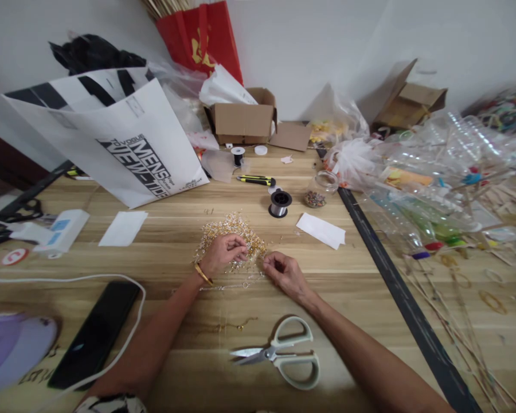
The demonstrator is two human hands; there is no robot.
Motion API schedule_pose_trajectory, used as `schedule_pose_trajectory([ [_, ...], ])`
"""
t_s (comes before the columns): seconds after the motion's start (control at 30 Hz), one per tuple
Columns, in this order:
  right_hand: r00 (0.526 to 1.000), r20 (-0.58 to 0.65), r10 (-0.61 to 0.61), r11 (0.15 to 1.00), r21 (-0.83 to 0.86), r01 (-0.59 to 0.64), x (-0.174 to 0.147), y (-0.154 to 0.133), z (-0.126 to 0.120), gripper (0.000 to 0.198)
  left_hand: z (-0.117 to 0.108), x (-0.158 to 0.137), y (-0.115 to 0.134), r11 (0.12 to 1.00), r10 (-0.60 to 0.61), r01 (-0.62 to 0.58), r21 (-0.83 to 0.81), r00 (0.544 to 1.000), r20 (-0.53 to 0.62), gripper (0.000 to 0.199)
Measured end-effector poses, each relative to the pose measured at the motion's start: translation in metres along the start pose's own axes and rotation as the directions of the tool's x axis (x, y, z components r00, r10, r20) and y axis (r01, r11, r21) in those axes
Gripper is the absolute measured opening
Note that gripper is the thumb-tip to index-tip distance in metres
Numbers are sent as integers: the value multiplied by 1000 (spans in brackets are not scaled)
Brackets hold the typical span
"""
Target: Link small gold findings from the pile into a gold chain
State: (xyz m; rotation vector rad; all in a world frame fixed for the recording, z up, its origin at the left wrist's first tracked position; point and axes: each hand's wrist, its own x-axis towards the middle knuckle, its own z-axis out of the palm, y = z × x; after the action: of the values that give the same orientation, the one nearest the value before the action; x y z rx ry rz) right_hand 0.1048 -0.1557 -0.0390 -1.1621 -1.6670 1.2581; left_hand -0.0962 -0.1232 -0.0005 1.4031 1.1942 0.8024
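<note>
My left hand (224,252), with a gold bangle (204,275) at its wrist, hovers over or rests on a pile of small gold and silver beads (223,227). Its fingers are curled together; whatever they hold is too small to see. To the right of the pile, my right hand (287,276) is closed in a pinch, and what lies between the fingertips cannot be made out. A thin silver chain (223,286) stretches below both hands toward the right fingertips. Nearer me lie a fine gold chain (239,327) and scissors (279,353) with pale handles, slightly opened.
Beyond the beads are a wire spool (280,204), a yellow-black box cutter (255,180), a jar of beads (316,198) and white paper (321,229). A phone (95,332) and white cable lie left. Plastic bottles (438,223) and bags crowd the right; a white bag (150,149) stands back left.
</note>
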Motion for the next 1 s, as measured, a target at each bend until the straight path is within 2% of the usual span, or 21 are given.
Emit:
schedule_pose_trajectory([
  [0.13,1000,4,-5,1000,9,5,0,0,0,17,-2,-1,3,998,20,-21,67,1000,10,16],
  [0.33,1000,4,-3,1000,12,3,0,-1,0,17,-4,-1,4,932,40,-52,359,998,41,5],
  [0.47,1000,3,-16,1000,7,15,1,-1,0,15,-3,2,1,899,48,-60,434,998,39,4],
  [0.67,1000,6,-13,1000,26,13,1,-2,-1,15,-2,2,-3,912,88,-87,401,996,15,7],
  [0.87,1000,8,-25,1000,16,25,1,-5,-1,14,-2,3,-4,948,38,-41,317,999,16,8],
  [1.0,999,6,-38,999,3,38,1,-5,-2,14,-3,4,-4,942,62,-56,332,998,-7,8],
])
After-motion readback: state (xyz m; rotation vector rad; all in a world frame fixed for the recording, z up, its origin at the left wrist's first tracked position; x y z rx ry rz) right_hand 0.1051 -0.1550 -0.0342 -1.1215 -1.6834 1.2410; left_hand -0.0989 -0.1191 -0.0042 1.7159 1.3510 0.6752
